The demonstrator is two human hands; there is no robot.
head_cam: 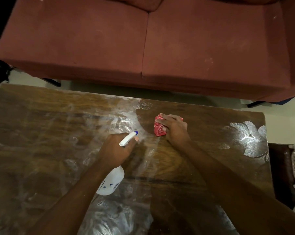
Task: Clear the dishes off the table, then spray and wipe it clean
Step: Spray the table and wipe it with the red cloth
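Fingers (136, 139) of the left hand (116, 150) curl round a spray bottle (112, 181); the right hand (174, 128) clutches a crumpled cloth (158, 128) against the streaky worktop (41, 133).

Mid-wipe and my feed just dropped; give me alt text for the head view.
The right grip holds a crumpled red cloth down on a streaky wooden table, while the left grip holds a white spray bottle beside it, nozzle pointing away. A reddish sofa stands beyond the table.
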